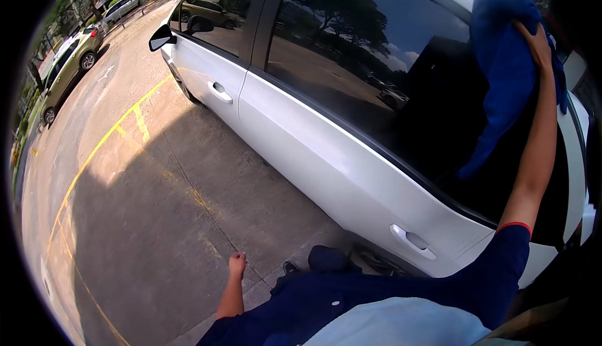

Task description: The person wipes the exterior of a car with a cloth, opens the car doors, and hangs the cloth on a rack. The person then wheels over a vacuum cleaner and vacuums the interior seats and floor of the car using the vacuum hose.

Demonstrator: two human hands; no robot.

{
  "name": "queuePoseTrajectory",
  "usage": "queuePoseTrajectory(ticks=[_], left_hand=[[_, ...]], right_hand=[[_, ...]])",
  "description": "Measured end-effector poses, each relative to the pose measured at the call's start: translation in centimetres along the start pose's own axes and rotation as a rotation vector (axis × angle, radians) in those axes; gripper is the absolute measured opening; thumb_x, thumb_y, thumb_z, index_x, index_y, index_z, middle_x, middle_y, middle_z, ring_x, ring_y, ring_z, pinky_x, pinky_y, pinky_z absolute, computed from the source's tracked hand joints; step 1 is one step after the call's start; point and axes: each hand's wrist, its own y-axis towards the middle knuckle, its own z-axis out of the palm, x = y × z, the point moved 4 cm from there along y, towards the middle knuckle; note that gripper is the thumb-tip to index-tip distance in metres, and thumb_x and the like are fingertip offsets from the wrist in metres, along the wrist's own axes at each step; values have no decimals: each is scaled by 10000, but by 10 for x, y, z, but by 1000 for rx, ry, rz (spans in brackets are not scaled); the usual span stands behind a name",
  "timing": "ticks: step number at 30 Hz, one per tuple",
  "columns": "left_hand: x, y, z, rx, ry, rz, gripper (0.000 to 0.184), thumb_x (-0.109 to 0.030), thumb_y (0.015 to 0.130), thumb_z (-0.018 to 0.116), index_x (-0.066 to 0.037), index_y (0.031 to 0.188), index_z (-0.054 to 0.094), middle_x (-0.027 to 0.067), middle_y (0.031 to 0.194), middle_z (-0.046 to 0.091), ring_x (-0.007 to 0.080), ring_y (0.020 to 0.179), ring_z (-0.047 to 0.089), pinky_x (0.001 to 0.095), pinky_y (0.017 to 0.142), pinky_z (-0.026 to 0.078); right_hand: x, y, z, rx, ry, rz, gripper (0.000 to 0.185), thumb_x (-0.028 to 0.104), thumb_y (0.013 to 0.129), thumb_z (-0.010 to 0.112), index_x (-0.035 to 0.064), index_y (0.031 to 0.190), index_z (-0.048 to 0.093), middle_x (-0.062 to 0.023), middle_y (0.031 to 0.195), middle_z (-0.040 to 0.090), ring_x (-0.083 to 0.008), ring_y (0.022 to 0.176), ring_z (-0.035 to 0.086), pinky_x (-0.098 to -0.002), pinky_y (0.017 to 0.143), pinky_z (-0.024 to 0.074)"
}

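A blue cloth [505, 51] lies against the rear side window [351, 45] of a white car [313, 139], near the roof edge. My right hand [536, 44] presses on the cloth with the arm stretched up, and its fingers grip part of the fabric. Folds of the cloth hang down over the dark glass. Low on the other side, my left hand [237, 263] hangs in a loose fist above the pavement, away from the car. Nothing shows in that fist.
Two door handles [219, 92] and a side mirror [162, 37] stick out from the car's flank. Yellow lines [100, 148] mark the pavement [157, 239], partly in shade. A gold-coloured car [69, 73] and a silver car [122, 9] stand farther off at the left.
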Motion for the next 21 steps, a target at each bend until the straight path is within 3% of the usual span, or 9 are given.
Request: queuePoseTrajectory(ticks=[6,8,10,14,18,19,20,21], left_hand=[[-99,115,20,129,-87,38,202,-214,900,636,-12,900,636,37,729,614,115,586,558,249,522,448],[-138,148,39,182,-102,31,194,-218,910,626,-24,918,629,38,759,616,118,614,570,248,536,459],[-162,156,47,209,-99,-28,193,-226,921,610,-37,956,616,40,809,618,123,665,592,250,565,480],[-218,185,61,312,41,71,220,-251,923,617,-44,996,619,45,845,638,133,705,614,259,594,497],[-285,235,76,428,35,178,221,-233,920,631,-22,981,618,45,809,634,108,681,594,234,600,485],[-306,255,82,455,34,226,219,-235,920,633,-24,977,617,48,816,635,110,679,594,238,598,486],[-321,272,91,486,31,265,217,-236,920,635,-27,972,615,50,823,635,111,677,594,241,596,487],[-334,288,99,516,22,301,215,-237,920,637,-29,968,613,52,829,636,113,675,594,245,594,487]], right_hand=[[92,29,54,-57,-38,-83,879,663,805,549,15,1390,445,-208,1373,508,-368,1264,489,-409,1058,355],[123,34,70,-176,-18,-60,862,646,786,575,13,1360,467,-205,1357,512,-376,1247,492,-435,1036,372],[183,32,92,-282,7,-68,843,624,740,630,30,1324,498,-203,1353,500,-385,1232,480,-468,1026,367],[338,29,151,-430,62,-169,813,578,649,740,64,1252,561,-197,1345,477,-401,1202,458,-536,1008,356],[444,30,228,-305,80,-423,749,545,611,765,166,1233,592,-162,1394,443,-435,1196,444,-642,982,318],[462,18,218,-251,58,-450,678,501,685,732,137,1237,582,-161,1384,460,-402,1213,442,-564,1018,345],[440,25,255,-216,-211,-354,711,621,727,675,321,1354,527,-66,1452,439,-323,1222,533,-457,996,424],[449,20,269,-341,-146,-405,696,571,676,732,300,1296,570,-87,1414,458,-284,1175,569,-482,950,459]])
